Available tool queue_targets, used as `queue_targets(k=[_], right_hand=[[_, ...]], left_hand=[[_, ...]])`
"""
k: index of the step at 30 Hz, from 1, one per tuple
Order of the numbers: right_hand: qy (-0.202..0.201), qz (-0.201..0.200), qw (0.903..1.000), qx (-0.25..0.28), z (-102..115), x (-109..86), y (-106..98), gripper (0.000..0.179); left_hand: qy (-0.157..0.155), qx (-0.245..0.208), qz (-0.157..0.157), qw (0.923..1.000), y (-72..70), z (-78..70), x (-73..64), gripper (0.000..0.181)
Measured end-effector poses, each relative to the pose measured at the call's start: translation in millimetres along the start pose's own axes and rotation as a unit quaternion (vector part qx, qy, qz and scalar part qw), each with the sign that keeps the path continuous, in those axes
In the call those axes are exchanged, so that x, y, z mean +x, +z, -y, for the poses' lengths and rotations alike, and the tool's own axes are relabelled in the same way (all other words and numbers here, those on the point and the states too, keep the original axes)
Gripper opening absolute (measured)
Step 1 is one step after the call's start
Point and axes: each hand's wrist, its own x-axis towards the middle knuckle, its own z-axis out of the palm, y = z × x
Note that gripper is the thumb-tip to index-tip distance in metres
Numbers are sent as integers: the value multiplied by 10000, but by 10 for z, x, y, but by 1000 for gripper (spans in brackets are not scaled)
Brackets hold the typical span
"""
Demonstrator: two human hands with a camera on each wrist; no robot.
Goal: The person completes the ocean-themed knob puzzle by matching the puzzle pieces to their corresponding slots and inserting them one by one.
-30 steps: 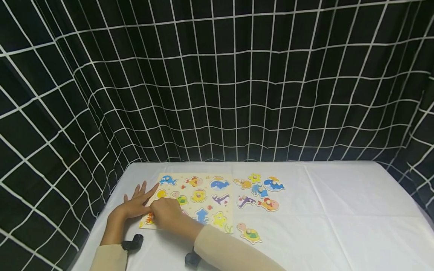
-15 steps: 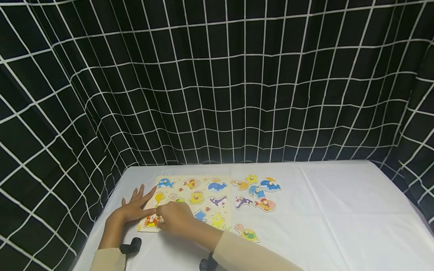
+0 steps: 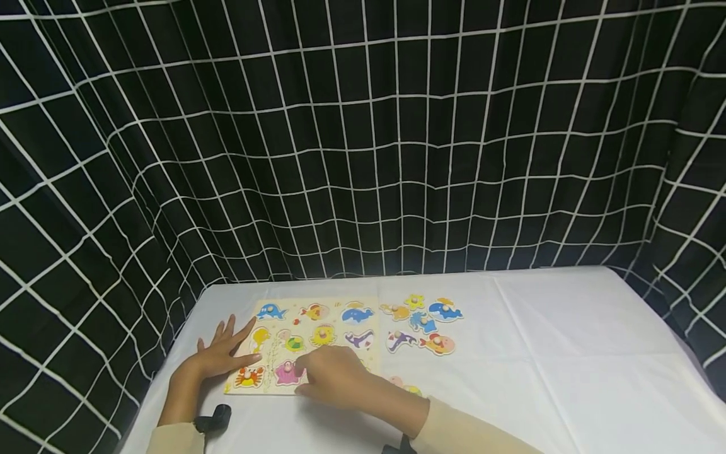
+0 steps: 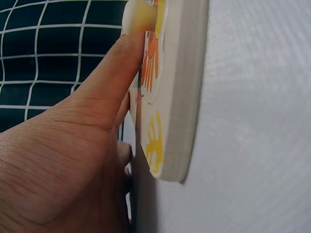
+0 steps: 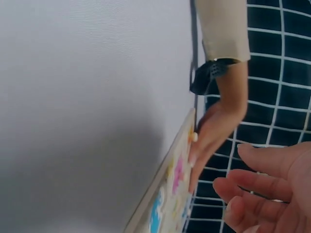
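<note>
A cream peg puzzle board (image 3: 331,304) printed with sea animals lies at the left of the table. My left hand (image 3: 212,360) rests at its left edge with fingers spread. In the left wrist view, the thumb lies by the crab piece's knob (image 4: 138,18). The crab piece (image 3: 248,377) sits in the front left corner of the board, with a pink piece (image 3: 285,373) beside it. My right hand (image 3: 334,378) hovers over the board's front right part, hiding the pictures there. In the right wrist view, its fingers (image 5: 260,182) are loosely bent and hold nothing.
Right of the board lie several loose knobbed pieces, among them a blue whale (image 3: 445,311), a purple-and-white one (image 3: 399,341) and a red-pink fish (image 3: 438,344). A turtle piece (image 3: 413,389) is partly hidden by the right forearm. A black gridded curtain (image 3: 397,157) surrounds the white table (image 3: 510,366).
My right hand has moved right, away from the crab and off the pink piece, uncovering both. The left hand stays at the board's edge. The head view has shifted slightly.
</note>
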Motion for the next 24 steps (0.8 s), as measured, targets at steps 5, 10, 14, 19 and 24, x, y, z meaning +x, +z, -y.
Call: queue_targets(k=[5,10,14,19,24], right_hand=[[19,-103,9999,83,-82,-202,-108,23],[166,-188,9993,261,-198,-392,-199,22],[247,-284,9989,287,-289,-536,-246,23],[253,-583,9980,74,-420,-684,-295,23],[365,-834,9958,105,-568,-821,-351,21]], left_hand=[[96,-135,50,9998,3,31,-15,106],[73,-43,22,10000,26,82,20,105],[67,-105,16,9999,59,120,31,105],[89,-36,45,9999,51,104,9,104],[124,-178,68,9997,-32,-25,-70,105]])
